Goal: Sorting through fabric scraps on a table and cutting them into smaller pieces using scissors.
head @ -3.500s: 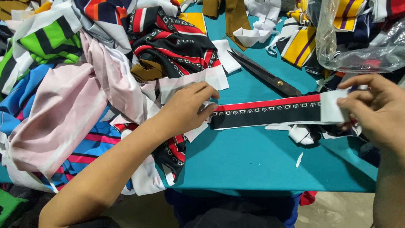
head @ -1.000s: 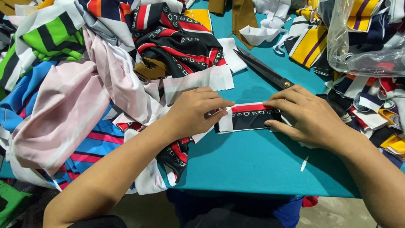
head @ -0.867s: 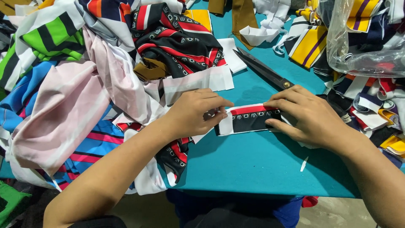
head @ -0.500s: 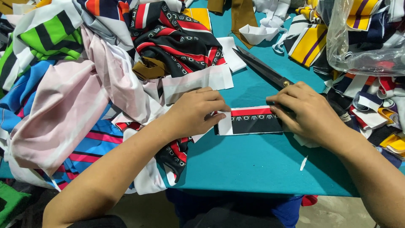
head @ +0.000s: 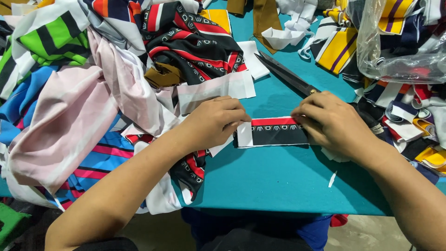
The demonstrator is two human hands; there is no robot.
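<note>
Both hands pin the folded strip (head: pixel 274 131), just in front of the scissors (head: pixel 287 74), flat on the table (head: pixel 278 186): left hand (head: pixel 214 122) fingertips pressing its white end, right hand (head: pixel 331 122) covering the other, so I'd keep edges aligned and crease firmly.

A single head-worn camera looked steeply down from above the person's own chest onto the teal table (head: pixel 278 186), close enough that both forearms entered from the bottom corners of the frame. It faced away from the person across the tabletop, whose near edge ran along the lower part of the frame, with heaped cloth scraps (head: pixel 69 107) filling the left and top right.
</note>
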